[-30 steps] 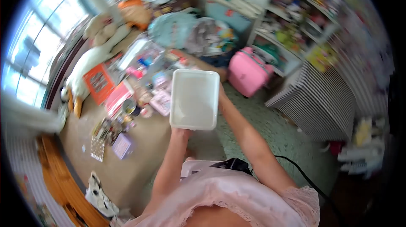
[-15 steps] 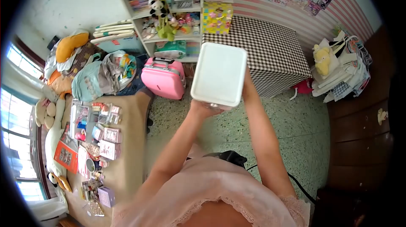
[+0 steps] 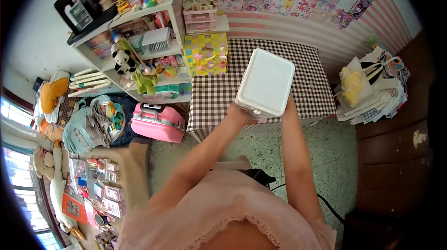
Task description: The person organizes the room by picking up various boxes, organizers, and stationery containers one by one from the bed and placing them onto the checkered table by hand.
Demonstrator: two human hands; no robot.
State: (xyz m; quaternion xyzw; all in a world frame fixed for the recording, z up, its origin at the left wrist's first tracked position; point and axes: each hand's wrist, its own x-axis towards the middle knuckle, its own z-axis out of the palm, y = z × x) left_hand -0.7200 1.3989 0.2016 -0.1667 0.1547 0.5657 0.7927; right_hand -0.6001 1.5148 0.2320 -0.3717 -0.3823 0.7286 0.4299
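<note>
A white lidded storage box (image 3: 266,82) is held out in front of me, its flat lid facing up and a small clasp on the near side. My left hand (image 3: 240,114) grips its near left corner, fingers mostly hidden under the box. On the right side, my right hand (image 3: 288,105) is closed against the box, with its fingers out of sight behind it. Below and beyond the box is a table with a black-and-white checked cloth (image 3: 214,96).
A yellow patterned box (image 3: 205,54) stands at the table's back left, beside a white shelf (image 3: 100,70) full of toys. A pink suitcase (image 3: 158,123) is on the floor. Small boxes cover part of the bed (image 3: 135,166). Bags (image 3: 372,91) hang at right.
My view has shifted forward and left, so the checked table is nearer. Both hands carry the white box from the table's near left side to above the cloth.
</note>
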